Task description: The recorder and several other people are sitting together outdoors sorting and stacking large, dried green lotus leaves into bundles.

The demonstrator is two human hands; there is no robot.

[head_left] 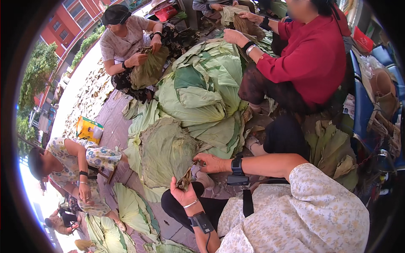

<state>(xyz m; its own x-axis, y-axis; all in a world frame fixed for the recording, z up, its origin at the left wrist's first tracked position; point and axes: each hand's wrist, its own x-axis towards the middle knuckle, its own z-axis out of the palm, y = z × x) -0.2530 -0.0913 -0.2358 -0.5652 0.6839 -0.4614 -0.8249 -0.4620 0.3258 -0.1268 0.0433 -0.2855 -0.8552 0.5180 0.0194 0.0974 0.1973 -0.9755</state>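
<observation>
Fingers of my left hand (184, 196) and right hand (208, 163) pinch the dull leaf stack (163, 147) before the green heap (200, 95); gathering, I judge, so evening its edges likely comes next.

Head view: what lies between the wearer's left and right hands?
The crumpled brown edge of the leaf bundle lies between the left hand and right hand, in the head view. A pale purple patch there is unclear.
</observation>
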